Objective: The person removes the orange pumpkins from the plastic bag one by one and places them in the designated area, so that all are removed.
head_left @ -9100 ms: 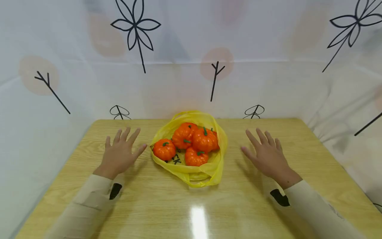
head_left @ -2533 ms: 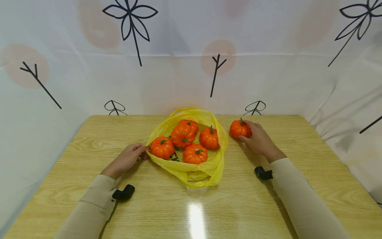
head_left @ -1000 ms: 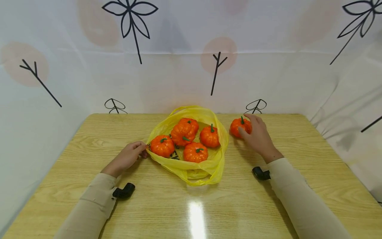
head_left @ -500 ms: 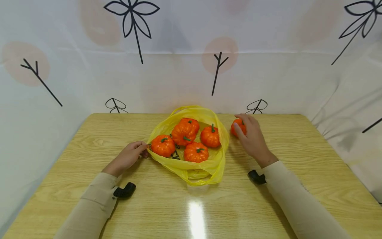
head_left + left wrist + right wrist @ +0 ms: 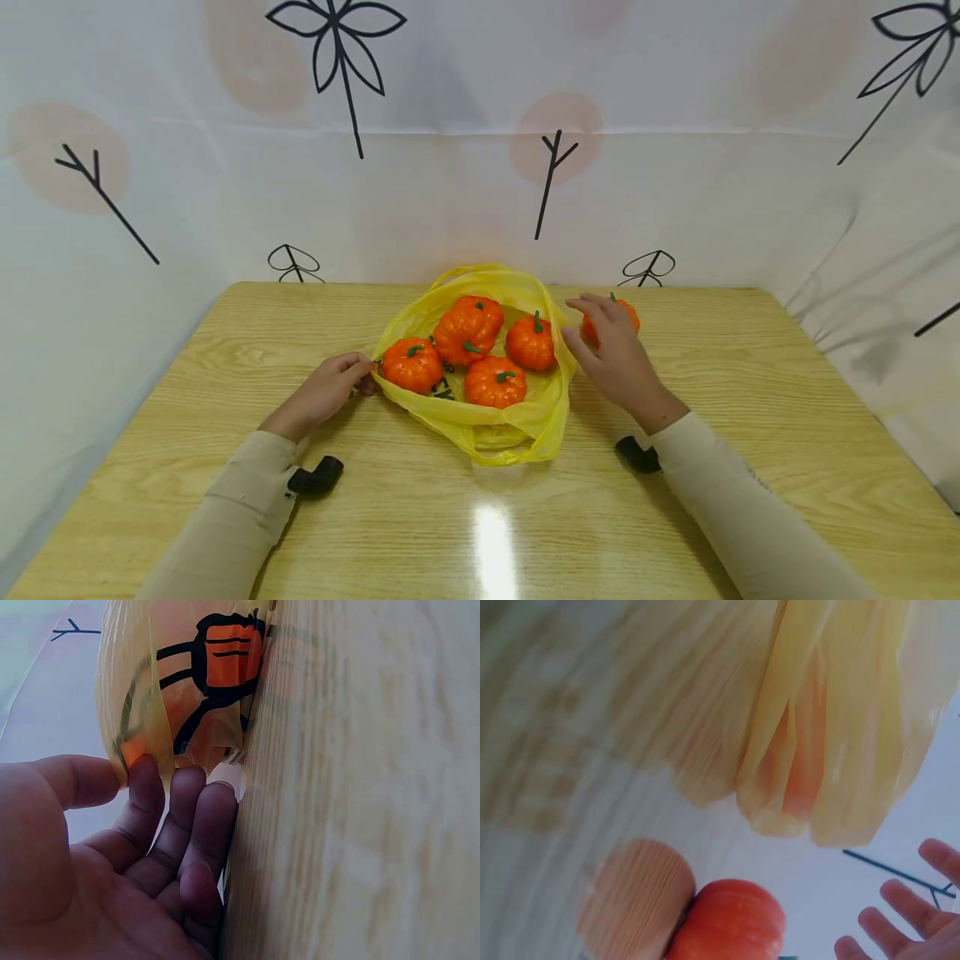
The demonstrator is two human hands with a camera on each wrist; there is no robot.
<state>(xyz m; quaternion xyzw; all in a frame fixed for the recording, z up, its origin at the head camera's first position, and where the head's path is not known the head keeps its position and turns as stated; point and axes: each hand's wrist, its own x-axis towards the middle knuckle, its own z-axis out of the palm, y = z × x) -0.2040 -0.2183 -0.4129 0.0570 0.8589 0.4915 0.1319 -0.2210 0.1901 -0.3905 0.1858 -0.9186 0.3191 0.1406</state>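
A yellow plastic bag [image 5: 517,433] lies on the table with its mouth wide, holding several small orange toy pumpkins [image 5: 495,382] with green stems. My left hand [image 5: 326,392] pinches the left rim of the bag between thumb and index finger; the left wrist view shows the thin plastic [image 5: 127,675] in that pinch. Another pumpkin [image 5: 630,317] sits on the table to the right of the bag, partly hidden by my right hand [image 5: 618,362]. That hand holds nothing. Its spread fingers are by the bag's right rim, and the right wrist view shows the loose pumpkin [image 5: 735,922] apart from them.
The wooden table [image 5: 405,533] runs back to a white cloth [image 5: 450,200] with flower and twig drawings, which hangs behind and at the sides. A black piece is strapped at each sleeve cuff, as on the left one [image 5: 317,477].
One pumpkin has gone from the bag to the table on the right. My right hand has released it and moved left toward the bag's rim. My left hand keeps its pinch.
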